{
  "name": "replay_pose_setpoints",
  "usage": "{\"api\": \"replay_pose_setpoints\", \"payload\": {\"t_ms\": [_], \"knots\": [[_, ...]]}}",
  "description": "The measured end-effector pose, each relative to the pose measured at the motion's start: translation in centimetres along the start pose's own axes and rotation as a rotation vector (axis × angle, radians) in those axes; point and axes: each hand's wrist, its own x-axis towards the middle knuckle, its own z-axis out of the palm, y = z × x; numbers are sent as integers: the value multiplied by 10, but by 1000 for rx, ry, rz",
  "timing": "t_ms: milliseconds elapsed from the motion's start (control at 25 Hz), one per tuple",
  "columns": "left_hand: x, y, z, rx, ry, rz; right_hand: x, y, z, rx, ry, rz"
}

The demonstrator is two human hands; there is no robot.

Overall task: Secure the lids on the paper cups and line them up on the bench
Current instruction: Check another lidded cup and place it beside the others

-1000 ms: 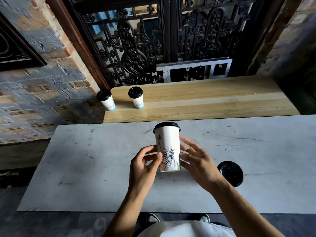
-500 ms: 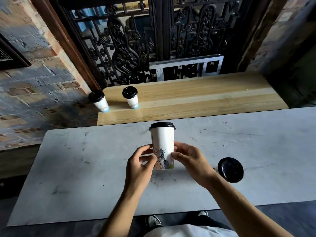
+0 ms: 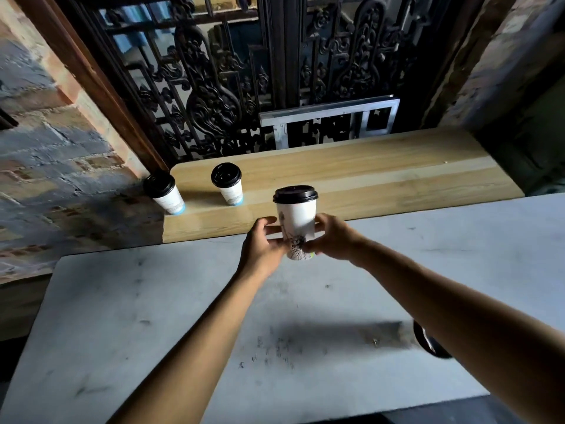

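A: Head view shows two bare arms stretched forward over a grey table (image 3: 153, 301). What do the hands hold?

B: Both hands hold one tall cup (image 3: 297, 223). The left hand (image 3: 263, 250) presses its lower side from 9 o'clock, the right hand (image 3: 331, 238) from 3 o'clock. The fingers are closed around the cup wall, so each grip is narrow and full.

A: Is the cup closed?

B: Yes, a black lid (image 3: 295, 194) sits on its top. The cup is upright, white, with a dark drawing near the bottom. It is lifted above the far edge of the table, just in front of the bench (image 3: 382, 179).

A: And on the bench?

B: Two smaller cups with black lids. One (image 3: 228, 183) stands at 11 o'clock from the held cup, on the wood. The other (image 3: 165, 194) is further to 9 o'clock, at the left end of the bench; I cannot tell if it stands fully on the wood. Both look tilted, maybe from the wide lens.

A: Anything else on the table?

B: A loose lid (image 3: 428, 341), at 4 o'clock, partly hidden behind the right forearm. Behind the bench is a black iron grille (image 3: 214, 87).
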Motion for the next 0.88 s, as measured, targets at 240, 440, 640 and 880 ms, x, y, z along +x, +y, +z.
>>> {"api": "replay_pose_setpoints", "payload": {"t_ms": [240, 440, 640, 880], "knots": [[160, -13, 33, -37, 79, -32, 156, 15, -16, -144, 60, -152], [265, -53, 60, -7, 155, 92, 262, 52, -8, -236, 119, -330], [308, -91, 83, -20, 169, 129, 304, 91, 3, -290, 90, -382], [311, -95, 89, -74, 161, 25, 308, 104, 9, -190, 67, -273]]}}
